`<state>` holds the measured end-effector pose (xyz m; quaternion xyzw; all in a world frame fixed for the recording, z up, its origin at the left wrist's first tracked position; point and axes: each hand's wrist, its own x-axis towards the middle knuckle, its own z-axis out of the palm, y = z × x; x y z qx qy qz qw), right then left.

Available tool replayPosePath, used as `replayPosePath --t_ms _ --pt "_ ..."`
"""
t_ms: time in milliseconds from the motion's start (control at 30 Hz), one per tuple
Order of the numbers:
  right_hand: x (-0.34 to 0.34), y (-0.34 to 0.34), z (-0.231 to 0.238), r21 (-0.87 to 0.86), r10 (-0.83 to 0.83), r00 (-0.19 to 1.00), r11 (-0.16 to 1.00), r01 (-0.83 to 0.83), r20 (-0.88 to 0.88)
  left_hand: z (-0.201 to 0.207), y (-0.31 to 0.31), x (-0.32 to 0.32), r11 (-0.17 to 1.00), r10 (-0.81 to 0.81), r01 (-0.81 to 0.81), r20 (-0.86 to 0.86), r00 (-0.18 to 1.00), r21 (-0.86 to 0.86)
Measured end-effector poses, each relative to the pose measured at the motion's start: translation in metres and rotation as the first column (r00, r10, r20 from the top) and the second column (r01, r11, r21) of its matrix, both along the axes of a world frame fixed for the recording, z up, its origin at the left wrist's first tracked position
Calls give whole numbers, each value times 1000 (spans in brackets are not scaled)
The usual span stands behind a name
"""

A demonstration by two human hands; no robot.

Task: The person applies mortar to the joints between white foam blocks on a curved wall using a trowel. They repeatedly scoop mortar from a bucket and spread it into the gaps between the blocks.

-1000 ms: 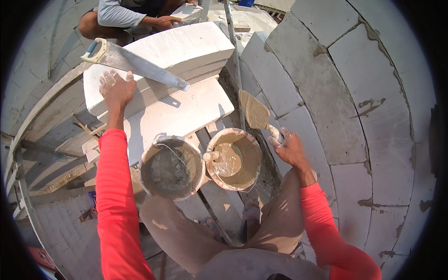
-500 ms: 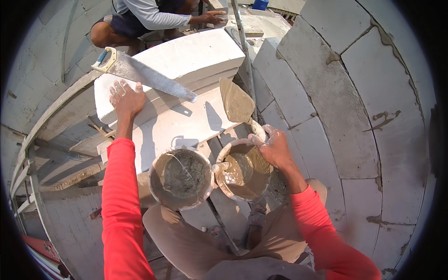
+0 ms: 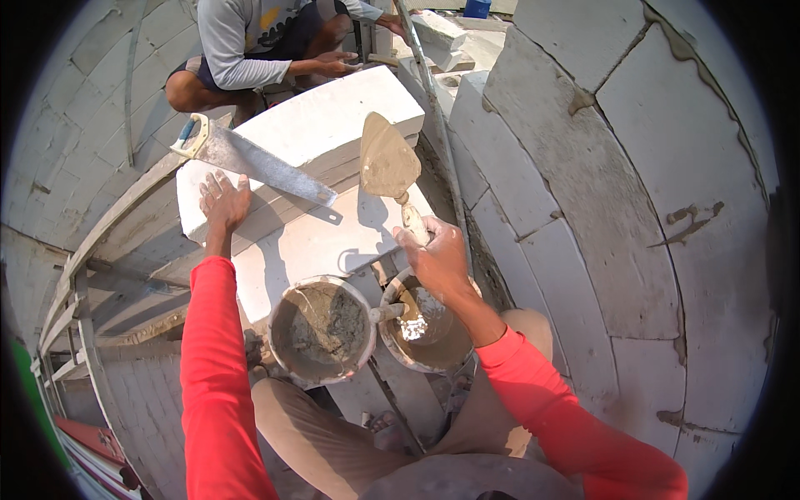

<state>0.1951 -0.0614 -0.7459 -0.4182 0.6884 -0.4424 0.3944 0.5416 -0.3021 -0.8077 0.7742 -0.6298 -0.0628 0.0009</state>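
I'm watching remotely via head cam, going near to far. Legs (image 3: 325,429) are straddling 6 o'clock. Just beyond, two buckets are standing side by side: L bucket (image 3: 317,372) at 7–8 is holding stiff grey mortar (image 3: 337,321); R bucket (image 3: 435,358) at 5–6 is holding a wetter mix, w/ a pale-handled tool (image 3: 387,313) leaning in it, head hidden.

R hand (image 3: 437,254), nr centre toward 3, is gripping the trowel (image 3: 390,158), fingers wrapped round its handle. Blade's pointing to 12, mortar-coated, hanging above the lower slab (image 3: 304,242) and casting shadow there; can't tell load depth. L hand (image 3: 223,204), btwn 9 & 10, is resting on the upper block (image 3: 312,117), fingers spread, not closing on anything. Saw (image 3: 267,171) at 10 is lying across that block.

I'm reading this step as carrying mortar on the blade; next move's prob. calling for a level blade, steady wrist, keeping off the saw tip.

Further out, 2–3, blockwork (image 3: 617,192) is curving round, mortar showing in joints. At 11 a co-worker (image 3: 242,50) is crouching behind the stack, one hand nr its far edge. Blue item (image 3: 477,8) is sitting farthest, 12–1.
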Motion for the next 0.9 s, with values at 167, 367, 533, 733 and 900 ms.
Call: replayPosePath --t_ms 167,367,533,733,900 --pt "7 -12 -7 -7 -52 985 999 54 163 -4 -1 2 1000 -3 3 6 1000 -16" --pt "0 -24 -23 -83 -115 988 989 123 100 -8 -2 2 999 -7 8 24 1000 -44" --pt "-12 -29 -29 -12 -133 988 991 134 84 -12 -4 5 997 0 0 12 1000 -71" --pt "-58 -47 -29 -53 -190 920 982 183 -343 -11 -7 6 999 4 -4 -6 1000 -40" --pt "-121 -86 -37 83 -138 820 972 220 -555 -6 -4 4 1000 8 -8 -19 1000 -23"
